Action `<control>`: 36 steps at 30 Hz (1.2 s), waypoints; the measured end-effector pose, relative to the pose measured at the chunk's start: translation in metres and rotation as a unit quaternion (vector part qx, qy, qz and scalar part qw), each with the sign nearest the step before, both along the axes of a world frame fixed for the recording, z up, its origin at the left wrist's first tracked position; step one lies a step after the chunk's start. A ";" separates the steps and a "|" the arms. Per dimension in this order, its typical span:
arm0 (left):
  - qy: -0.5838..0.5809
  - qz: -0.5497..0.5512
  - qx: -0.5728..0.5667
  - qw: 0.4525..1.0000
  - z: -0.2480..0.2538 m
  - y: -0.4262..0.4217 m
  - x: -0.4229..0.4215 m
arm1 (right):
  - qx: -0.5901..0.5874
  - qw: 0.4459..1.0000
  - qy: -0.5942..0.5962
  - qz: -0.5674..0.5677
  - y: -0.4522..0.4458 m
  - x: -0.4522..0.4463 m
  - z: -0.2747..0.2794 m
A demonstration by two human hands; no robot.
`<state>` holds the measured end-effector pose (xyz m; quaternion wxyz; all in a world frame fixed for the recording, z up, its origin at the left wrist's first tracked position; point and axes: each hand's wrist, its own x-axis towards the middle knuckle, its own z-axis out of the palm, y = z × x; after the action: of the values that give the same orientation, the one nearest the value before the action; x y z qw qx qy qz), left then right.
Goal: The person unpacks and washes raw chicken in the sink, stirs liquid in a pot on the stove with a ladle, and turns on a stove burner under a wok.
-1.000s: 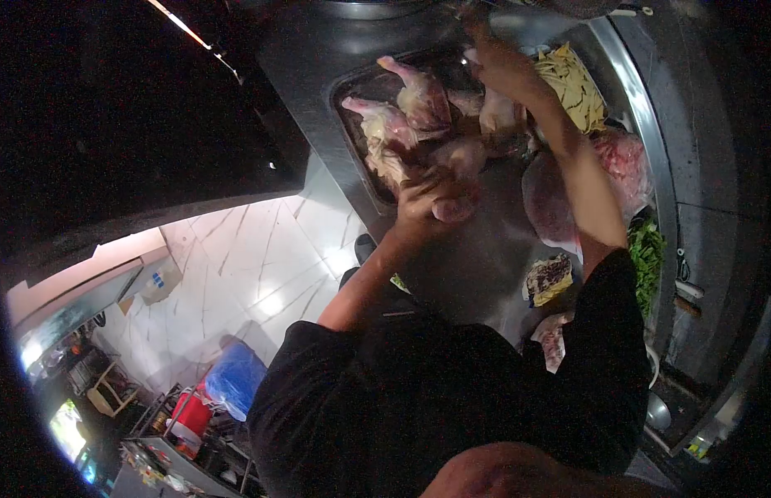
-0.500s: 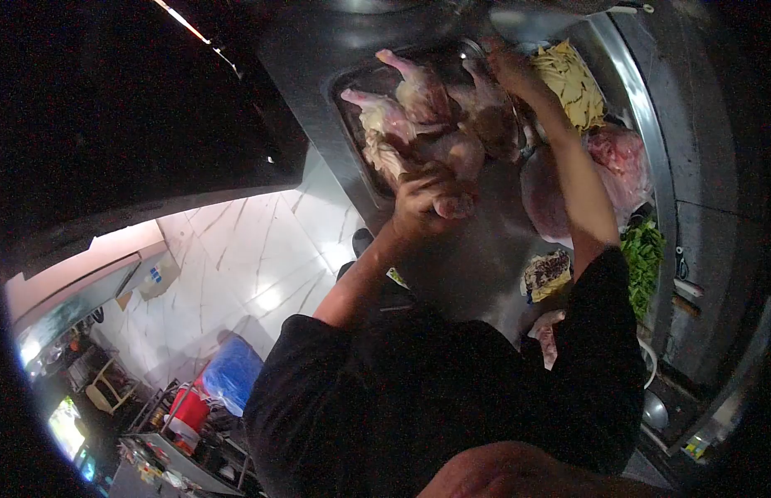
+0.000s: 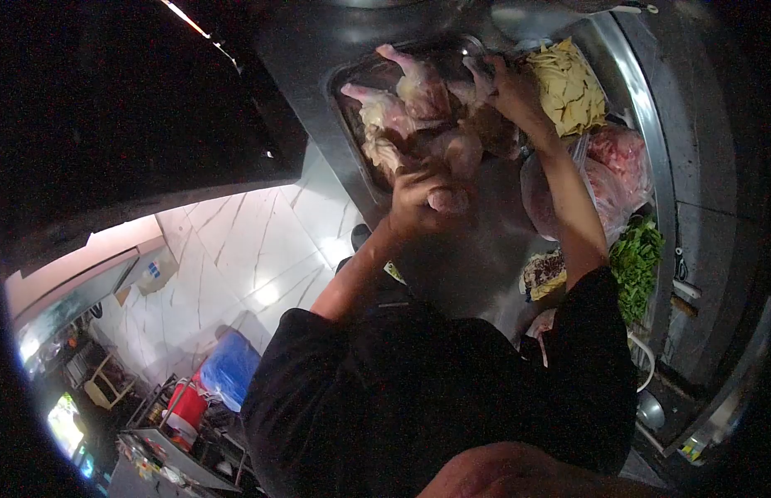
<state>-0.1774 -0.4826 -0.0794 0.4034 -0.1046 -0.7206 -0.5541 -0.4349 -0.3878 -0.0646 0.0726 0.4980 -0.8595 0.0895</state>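
Poultry (image 3: 425, 95) now has the right hand (image 3: 515, 93) nearer than before.

This is looking like a kitchen: raw poultry legs (image 3: 424, 93) are lying in a metal tray (image 3: 350, 143) on a steel counter (image 3: 481, 270), while a bag of meat (image 3: 624, 164), pale yellow strips (image 3: 569, 90) and leafy greens (image 3: 637, 267) are sitting along one side. Marble-patterned tiles (image 3: 228, 249) are covering the floor.

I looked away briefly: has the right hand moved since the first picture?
Yes: judged against the tray, the right hand has come down the picture, from beyond its far edge to its right end.
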 end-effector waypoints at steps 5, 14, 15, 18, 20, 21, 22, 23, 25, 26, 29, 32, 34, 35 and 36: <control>-0.026 0.033 0.016 0.999 0.006 0.002 0.004 | -0.026 0.997 -0.071 -0.014 0.002 -0.003 0.005; -0.113 0.019 0.103 0.988 0.038 -0.006 0.004 | -0.087 0.982 -0.149 -0.080 0.018 0.043 0.034; -0.098 0.003 0.110 0.989 0.046 -0.007 0.002 | -0.077 0.972 -0.191 -0.111 0.021 0.048 0.041; -0.064 -0.029 0.108 0.992 0.060 -0.008 -0.002 | -0.081 0.962 -0.219 -0.144 0.031 0.060 0.047; -0.055 -0.040 0.100 0.993 0.068 -0.008 -0.005 | -0.122 0.954 -0.232 -0.144 0.041 0.061 0.040; -0.055 -0.043 0.095 0.993 0.072 -0.008 -0.007 | -0.156 0.944 -0.254 -0.141 0.046 0.063 0.034; -0.055 -0.045 0.090 0.993 0.074 -0.007 -0.009 | -0.184 0.943 -0.248 -0.125 0.050 0.062 0.031; -0.069 -0.016 0.082 0.994 0.076 -0.006 -0.010 | -0.211 0.941 -0.242 -0.108 0.053 0.061 0.027; -0.093 0.015 0.089 0.992 0.076 -0.002 -0.012 | -0.252 0.951 -0.175 -0.049 0.053 0.074 0.044; -0.103 0.017 0.105 0.989 0.076 -0.001 -0.013 | -0.250 0.936 -0.226 -0.101 0.053 0.086 0.056; -0.091 -0.020 0.147 0.985 0.069 0.001 -0.018 | -0.252 0.898 -0.305 -0.192 0.048 0.109 0.085; -0.033 0.003 0.067 0.997 0.067 -0.004 -0.018 | -0.251 0.915 -0.259 -0.178 0.062 0.100 0.068; -0.011 -0.008 0.044 0.999 0.064 -0.003 -0.011 | -0.223 0.923 -0.239 -0.202 0.066 0.101 0.065; -0.014 -0.012 0.044 0.999 0.059 0.000 -0.010 | -0.216 0.923 -0.244 -0.204 0.068 0.099 0.060; -0.017 -0.016 0.044 0.999 0.054 0.003 -0.009 | -0.208 0.923 -0.250 -0.206 0.068 0.095 0.056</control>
<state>-0.1865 -0.4793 -0.0253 0.3867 -0.0886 -0.7004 -0.5933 -0.3395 -0.3195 -0.0090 -0.0255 0.2455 -0.8954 0.3707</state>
